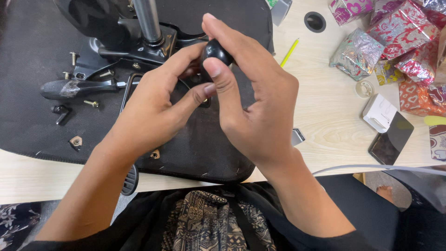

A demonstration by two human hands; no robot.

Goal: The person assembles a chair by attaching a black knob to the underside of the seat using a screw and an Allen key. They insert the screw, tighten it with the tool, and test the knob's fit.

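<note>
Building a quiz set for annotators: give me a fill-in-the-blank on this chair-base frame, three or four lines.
1. The right hand pinches a round ____ knob between thumb and fingers.
2. The upturned seat lies on a light ____ table.
3. A thin yellow ____ lies on the table, right of the seat.
4. The left hand is over the seat, with loose ____ lying to its left.

Missing words: black; wooden; pencil; bolts
</note>
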